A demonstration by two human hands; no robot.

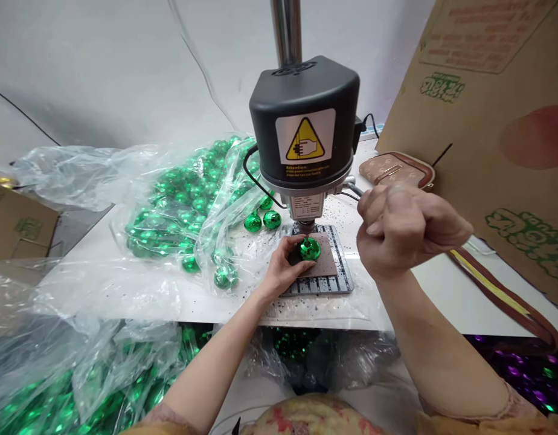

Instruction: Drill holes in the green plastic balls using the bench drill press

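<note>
Patterned cloth at the bottom edge of the frame gives way to two bare forearms reaching up over the worktop. At lower left, below the worktop's edge, a clear plastic bag sags, with shiny green balls in it.

Left of centre, the left hand rests on a slotted base plate, its fingers closed around a green ball that sits on a brown pad. The ball is round, with no long axis to speak of, and lies straight beneath the spindle of the bench machine. The right hand hangs higher and to the right, apart from the ball, its fingers clenched into a fist; I cannot tell whether anything is inside it. So the left hand is the nearer one.

Behind them rises the black machine head. To its left a second clear bag lies open, full of green balls, with two loose balls just beside the base. At upper right stand a patterned pouch and a cardboard box.
</note>
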